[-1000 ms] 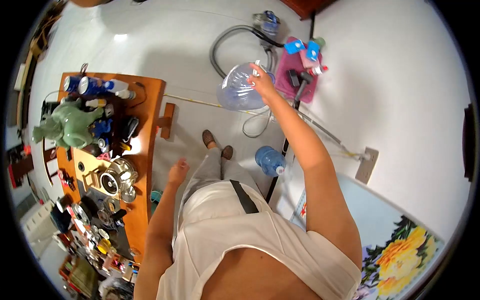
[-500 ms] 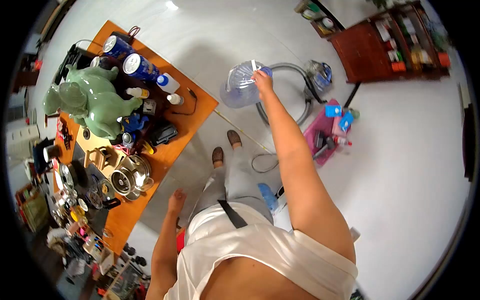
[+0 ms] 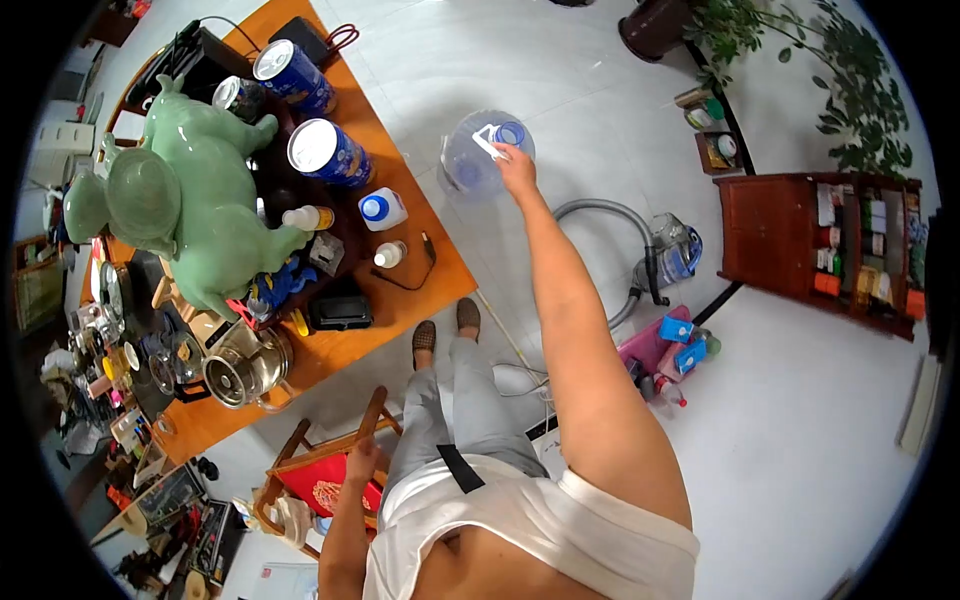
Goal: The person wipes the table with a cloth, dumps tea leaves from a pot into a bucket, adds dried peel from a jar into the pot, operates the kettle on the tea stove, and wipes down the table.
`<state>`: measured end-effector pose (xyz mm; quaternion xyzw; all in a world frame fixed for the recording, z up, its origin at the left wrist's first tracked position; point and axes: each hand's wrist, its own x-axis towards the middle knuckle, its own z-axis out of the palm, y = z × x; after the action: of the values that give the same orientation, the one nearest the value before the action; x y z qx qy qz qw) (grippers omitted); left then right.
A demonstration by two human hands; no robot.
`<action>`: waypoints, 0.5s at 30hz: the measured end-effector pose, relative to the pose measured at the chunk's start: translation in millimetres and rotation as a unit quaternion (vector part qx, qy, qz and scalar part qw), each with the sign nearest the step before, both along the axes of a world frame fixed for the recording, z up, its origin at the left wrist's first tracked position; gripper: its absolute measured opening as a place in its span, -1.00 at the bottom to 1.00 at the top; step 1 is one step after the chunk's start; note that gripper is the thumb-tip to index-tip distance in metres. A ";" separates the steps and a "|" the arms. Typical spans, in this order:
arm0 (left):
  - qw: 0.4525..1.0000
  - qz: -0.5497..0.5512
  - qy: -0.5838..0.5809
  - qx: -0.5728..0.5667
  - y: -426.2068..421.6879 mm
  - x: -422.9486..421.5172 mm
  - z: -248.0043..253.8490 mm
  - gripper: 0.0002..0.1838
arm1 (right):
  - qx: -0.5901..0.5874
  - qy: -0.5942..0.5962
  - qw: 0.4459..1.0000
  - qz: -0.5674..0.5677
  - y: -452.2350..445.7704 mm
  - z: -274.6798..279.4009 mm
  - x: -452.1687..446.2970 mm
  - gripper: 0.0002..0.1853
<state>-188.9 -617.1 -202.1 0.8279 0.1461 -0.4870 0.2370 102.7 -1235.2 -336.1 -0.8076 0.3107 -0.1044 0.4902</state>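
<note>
My right hand (image 3: 515, 168) is stretched out ahead, its fingers wrapped round the white handle (image 3: 484, 140) of a large clear-blue water jug (image 3: 468, 178). The jug's round neck (image 3: 509, 133) faces up towards me, and white floor tiles lie beneath it. Whether its base touches the floor, I cannot tell. Low at my side, my left hand (image 3: 362, 462) overlaps the arm of a wooden chair (image 3: 375, 410) with a red seat (image 3: 330, 485). Its fingers are blurred, and contact with the chair cannot be made out.
An orange table (image 3: 425, 270) on the left carries a green elephant figure (image 3: 205, 200), blue cans (image 3: 330, 152), a white bottle (image 3: 383, 209) and a steel pot (image 3: 240, 370). To the right are a vacuum cleaner (image 3: 672, 250), a pink bin (image 3: 645, 347) and a brown cabinet (image 3: 765, 228).
The view has shifted forward, bringing the chair and a plant into sight. The jug has swung from lying tilted to neck up, still in my right hand. My left hand now overlaps the chair.
</note>
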 end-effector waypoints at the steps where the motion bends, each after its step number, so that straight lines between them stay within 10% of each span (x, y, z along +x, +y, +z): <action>1: 1.000 0.002 0.008 0.006 -0.8 -3.5 -3.4 -0.51 | -0.056 0.038 0.997 0.024 2.6 -3.6 3.7 -0.66; 15: 0.999 0.022 -0.045 -0.002 -6.9 -48.1 -17.6 -0.53 | -0.323 0.229 0.874 0.283 50.9 -55.8 -42.8 -0.70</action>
<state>-236.9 -624.0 -219.7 0.8450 0.1523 -0.4443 0.2554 59.9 -1184.3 -391.9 -0.9757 0.1216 0.1315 0.1260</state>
